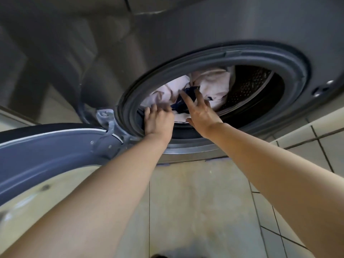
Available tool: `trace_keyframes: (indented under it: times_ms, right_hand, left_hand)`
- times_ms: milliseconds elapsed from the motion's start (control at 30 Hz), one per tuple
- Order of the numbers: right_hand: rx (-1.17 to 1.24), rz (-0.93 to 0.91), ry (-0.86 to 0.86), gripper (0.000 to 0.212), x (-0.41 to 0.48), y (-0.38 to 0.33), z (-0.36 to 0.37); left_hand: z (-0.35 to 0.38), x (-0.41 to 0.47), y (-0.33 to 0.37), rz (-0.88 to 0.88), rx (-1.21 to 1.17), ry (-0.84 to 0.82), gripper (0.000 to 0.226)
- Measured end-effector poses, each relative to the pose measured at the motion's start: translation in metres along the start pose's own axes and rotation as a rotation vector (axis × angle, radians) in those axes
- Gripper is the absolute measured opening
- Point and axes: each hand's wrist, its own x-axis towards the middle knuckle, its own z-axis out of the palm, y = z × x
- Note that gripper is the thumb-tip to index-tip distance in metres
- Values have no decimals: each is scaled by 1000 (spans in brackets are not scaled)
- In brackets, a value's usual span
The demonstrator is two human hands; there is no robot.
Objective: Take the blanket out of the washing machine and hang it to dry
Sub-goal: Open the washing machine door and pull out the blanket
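Blanket (pixel 210 84): pale pink, bunched inside the washing machine (pixel 204 25) drum, left side of the opening, dark blue fabric amid it. Door (pixel 46 151) open to the left. Right hand (pixel 200 112): fingers spread, released, over the fabric. Left hand (pixel 158 120): at the lower gasket (pixel 128 103), blurred, grip can't tell.

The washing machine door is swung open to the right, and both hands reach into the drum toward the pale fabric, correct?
No: the head view shows the door swung open to the left of the opening. The left hand and right hand do reach into the drum toward the pale fabric.
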Motion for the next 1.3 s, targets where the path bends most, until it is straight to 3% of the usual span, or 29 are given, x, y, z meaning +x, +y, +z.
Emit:
trace_keyframes:
  times_ms: [167,300,467,567,667,767,900,1000,1067,1167,1300]
  right_hand:
    - [-16,29,-19,70,2,-12,10]
    - [-27,37,53,50,-14,-8,2]
    - [-79,30,60,45,-67,-5,-3]
    - [-80,50,3,54,-105,2,-4]
    - [-40,74,1,46,-144,2,-8]
    - [59,75,46,44,-178,-4,-17]
    - [149,85,88,43,-206,-13,-31]
    - [145,74,95,39,-222,-20,-36]
    - [161,64,99,34,-231,-24,-39]
    - [153,4,134,31,-245,-30,-44]
    - [43,-219,182,35,-266,-40,-44]
  left_hand:
    - [-1,-7,0,72,-72,142,27]
    - [-2,-38,14,111,-162,168,22]
    - [-11,-81,17,94,-257,130,12]
    - [-25,-109,19,138,-405,82,24]
    - [-41,-136,18,157,-631,78,38]
    - [-52,-149,18,2,-887,11,36]
    - [-58,-150,20,-365,-1038,16,26]
    - [-61,-148,18,-626,-1225,-141,34]
    - [-65,-147,14,-764,-1382,-276,52]
    - [-69,-150,8,-861,-1406,-458,79]
    - [-73,-164,6,-830,-1557,-622,78]
